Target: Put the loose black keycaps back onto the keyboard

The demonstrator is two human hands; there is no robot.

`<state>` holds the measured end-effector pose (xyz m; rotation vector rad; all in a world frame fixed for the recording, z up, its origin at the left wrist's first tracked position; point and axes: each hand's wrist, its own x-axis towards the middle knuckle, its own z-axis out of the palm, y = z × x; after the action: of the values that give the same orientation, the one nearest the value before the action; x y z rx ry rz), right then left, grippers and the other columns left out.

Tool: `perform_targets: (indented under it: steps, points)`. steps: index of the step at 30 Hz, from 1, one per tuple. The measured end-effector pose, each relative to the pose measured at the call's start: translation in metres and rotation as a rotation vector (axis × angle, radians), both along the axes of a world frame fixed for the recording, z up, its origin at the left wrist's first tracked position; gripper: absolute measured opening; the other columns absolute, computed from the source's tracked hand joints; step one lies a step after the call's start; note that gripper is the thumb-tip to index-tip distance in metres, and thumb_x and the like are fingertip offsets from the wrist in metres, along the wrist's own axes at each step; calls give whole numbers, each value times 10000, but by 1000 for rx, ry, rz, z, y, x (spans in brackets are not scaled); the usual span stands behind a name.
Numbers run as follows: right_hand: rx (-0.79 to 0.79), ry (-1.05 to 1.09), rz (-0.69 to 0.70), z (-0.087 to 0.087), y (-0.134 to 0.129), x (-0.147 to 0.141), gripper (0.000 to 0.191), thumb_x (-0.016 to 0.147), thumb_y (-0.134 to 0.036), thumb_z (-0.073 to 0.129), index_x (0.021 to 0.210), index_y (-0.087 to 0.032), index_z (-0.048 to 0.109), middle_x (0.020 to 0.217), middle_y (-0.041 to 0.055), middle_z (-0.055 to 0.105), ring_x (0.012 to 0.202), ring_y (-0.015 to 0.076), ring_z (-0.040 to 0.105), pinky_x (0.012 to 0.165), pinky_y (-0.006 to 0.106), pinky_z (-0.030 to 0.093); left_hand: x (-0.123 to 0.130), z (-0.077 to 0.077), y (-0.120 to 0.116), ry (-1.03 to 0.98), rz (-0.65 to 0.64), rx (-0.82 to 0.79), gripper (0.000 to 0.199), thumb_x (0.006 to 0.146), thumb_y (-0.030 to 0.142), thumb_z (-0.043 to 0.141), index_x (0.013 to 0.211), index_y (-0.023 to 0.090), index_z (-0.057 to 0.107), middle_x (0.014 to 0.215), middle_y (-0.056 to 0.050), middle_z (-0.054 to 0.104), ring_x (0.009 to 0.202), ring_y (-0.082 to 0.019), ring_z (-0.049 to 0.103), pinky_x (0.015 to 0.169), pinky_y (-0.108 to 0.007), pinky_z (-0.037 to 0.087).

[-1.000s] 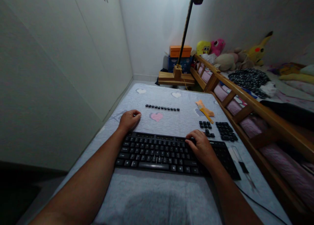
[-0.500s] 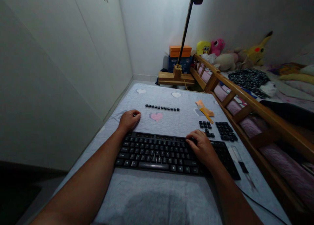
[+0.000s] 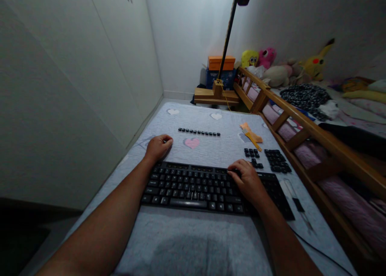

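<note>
A black keyboard lies on the cloth-covered surface in front of me. Beyond its upper left corner rests my left hand, thumb and fingers curled together; anything inside them is hidden. My right hand is over the right part of the keyboard, thumb and forefinger pinched close at the end of its top row; what is between the fingertips I cannot make out. A row of loose black keycaps sits past the keyboard. More keycaps are grouped to the right, with smaller groups beside them.
A yellow-handled brush lies against an orange cloth. Right of the keyboard is a wire tool with a black handle; a cable runs nearby. A wooden bed rail borders the right side, a pale cabinet the left.
Hardly anything differs. Both hands keep their places and finger shapes, and the keyboard and keycaps lie as before; the whole view shifts very slightly.
</note>
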<state>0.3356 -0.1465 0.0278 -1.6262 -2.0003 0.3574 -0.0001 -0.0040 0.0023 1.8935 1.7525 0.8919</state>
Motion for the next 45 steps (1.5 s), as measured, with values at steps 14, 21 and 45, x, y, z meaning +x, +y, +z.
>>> perform_targets:
  steps: [14, 21, 45]
  points:
    - [-15, 40, -42, 2, 0, 3, 102, 867, -160, 585, 834, -218, 661, 914, 54, 667, 954, 238, 573, 900, 400, 422, -1, -1, 1, 15, -2, 1, 315, 766, 425, 526, 845, 201, 733, 906, -75, 751, 847, -239, 668, 798, -343, 475]
    - [-26, 72, -34, 2, 0, 2, 96, 867, -176, 581, 838, -214, 664, 906, 54, 656, 950, 233, 564, 901, 394, 417, -1, -3, 3, 30, 1, 11, 320, 774, 426, 522, 855, 202, 734, 918, -74, 752, 857, -242, 670, 811, -347, 477]
    - [15, -61, -15, 1, 1, -2, 84, 856, -147, 587, 844, -208, 643, 906, 65, 642, 936, 243, 546, 872, 398, 425, 0, 1, 0, 18, -4, 2, 305, 773, 418, 524, 837, 203, 731, 918, -72, 753, 858, -236, 669, 806, -333, 479]
